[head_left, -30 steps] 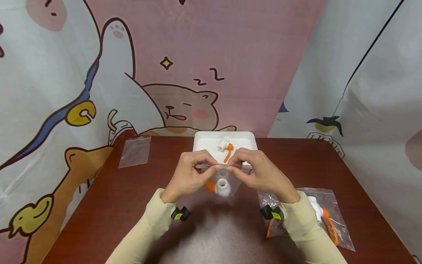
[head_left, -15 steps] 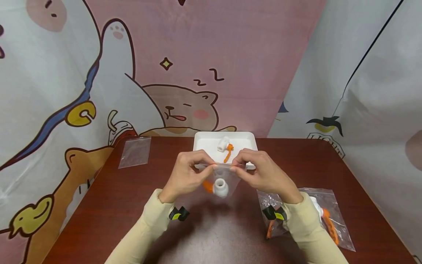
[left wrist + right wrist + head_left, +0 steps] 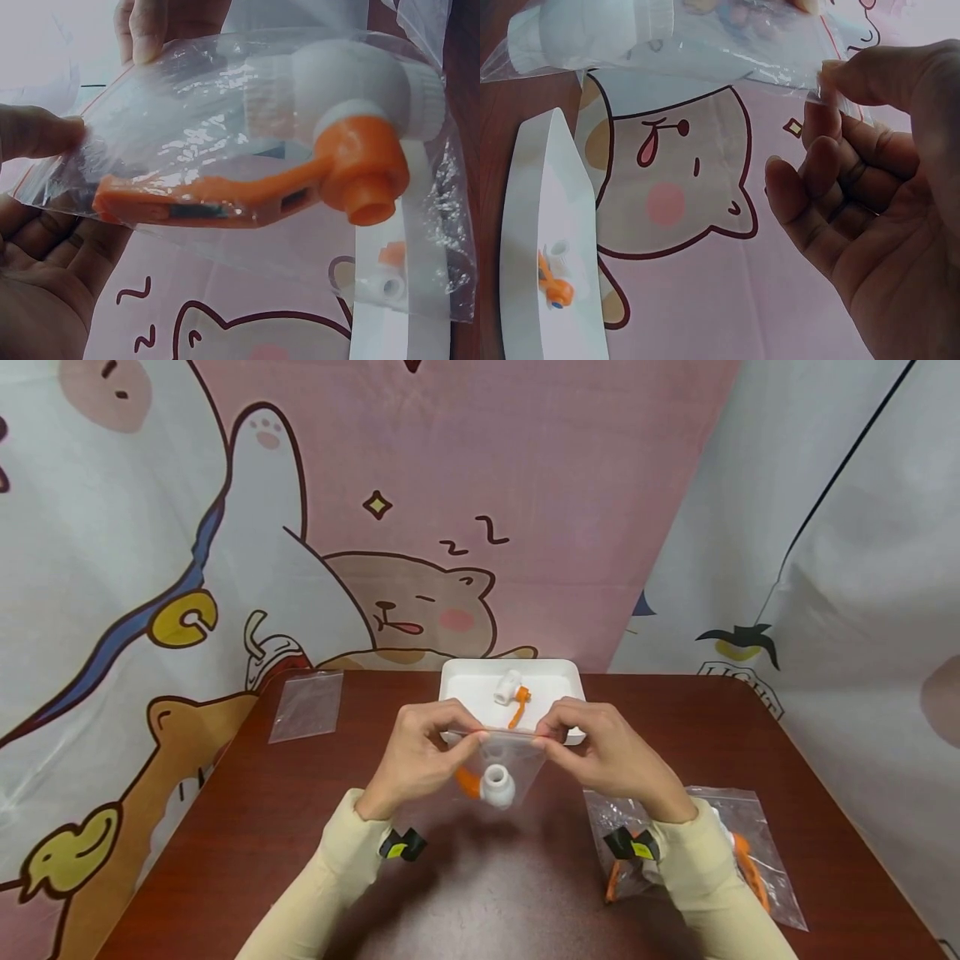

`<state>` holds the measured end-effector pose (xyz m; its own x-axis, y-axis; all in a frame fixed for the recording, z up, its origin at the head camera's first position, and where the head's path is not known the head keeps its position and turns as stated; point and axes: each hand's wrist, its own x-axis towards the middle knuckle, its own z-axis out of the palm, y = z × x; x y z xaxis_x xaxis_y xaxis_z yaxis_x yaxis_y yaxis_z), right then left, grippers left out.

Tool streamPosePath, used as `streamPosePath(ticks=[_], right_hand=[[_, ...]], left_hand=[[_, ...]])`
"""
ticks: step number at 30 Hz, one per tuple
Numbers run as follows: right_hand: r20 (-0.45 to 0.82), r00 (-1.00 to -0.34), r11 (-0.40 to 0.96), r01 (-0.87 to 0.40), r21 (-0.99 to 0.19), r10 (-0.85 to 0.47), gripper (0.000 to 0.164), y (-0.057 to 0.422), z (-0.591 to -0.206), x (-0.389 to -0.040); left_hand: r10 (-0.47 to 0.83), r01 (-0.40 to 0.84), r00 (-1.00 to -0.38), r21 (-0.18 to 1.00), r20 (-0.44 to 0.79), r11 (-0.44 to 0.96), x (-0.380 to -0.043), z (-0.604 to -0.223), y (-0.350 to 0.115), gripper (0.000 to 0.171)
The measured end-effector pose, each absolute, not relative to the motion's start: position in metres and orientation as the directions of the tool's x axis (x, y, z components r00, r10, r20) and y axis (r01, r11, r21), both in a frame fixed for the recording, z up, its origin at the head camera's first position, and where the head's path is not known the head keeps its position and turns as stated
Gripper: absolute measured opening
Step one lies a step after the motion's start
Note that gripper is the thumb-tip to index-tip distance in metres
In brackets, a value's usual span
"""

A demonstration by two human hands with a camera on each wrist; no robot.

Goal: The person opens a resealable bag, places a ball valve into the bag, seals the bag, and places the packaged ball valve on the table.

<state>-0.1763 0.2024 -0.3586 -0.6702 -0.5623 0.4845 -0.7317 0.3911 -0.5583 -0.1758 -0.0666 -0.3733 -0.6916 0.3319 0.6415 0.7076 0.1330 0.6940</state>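
Note:
A clear zip bag (image 3: 521,752) hangs above the table in front of me, with a white plastic ball valve (image 3: 497,787) inside it. The valve's orange lever handle (image 3: 225,199) shows through the plastic in the left wrist view. My left hand (image 3: 423,752) pinches the left part of the bag's top edge between thumb and fingertips. At the right part of that edge, my right hand (image 3: 603,747) pinches the zip strip the same way. Its other fingers curl loosely below the bag in the right wrist view.
Behind the hands stands a white tray (image 3: 465,681) holding another white valve (image 3: 508,687) with an orange handle. A flat clear bag (image 3: 307,706) lies at the back left. Bagged valves (image 3: 750,868) lie at the right, partly under my right forearm.
The hands have spread apart along the bag's top edge, left hand to the left and right hand to the right. The bag and valve have shifted slightly left.

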Motion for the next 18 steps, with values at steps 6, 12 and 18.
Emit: streamPosePath(ticks=[6, 12, 18], right_hand=[[0.468, -0.695, 0.408, -0.709, -0.575, -0.546, 0.017, 0.2081, -0.3588, -0.1755], [0.487, -0.686, 0.409, -0.72, -0.56, -0.541, 0.016, 0.2121, -0.3598, -0.1756], [0.529, -0.667, 0.386, -0.741, -0.55, -0.526, 0.018, 0.2126, -0.358, -0.1741]], left_hand=[[0.328, 0.694, -0.701, 0.711, 0.633, 0.114, -0.1762, -0.3726, -0.068, 0.01], [0.319, 0.683, -0.718, 0.715, 0.618, 0.149, -0.1766, -0.3729, -0.0708, 0.009], [0.327, 0.619, -0.767, 0.77, 0.552, 0.155, -0.1753, -0.3726, -0.0739, 0.003]])
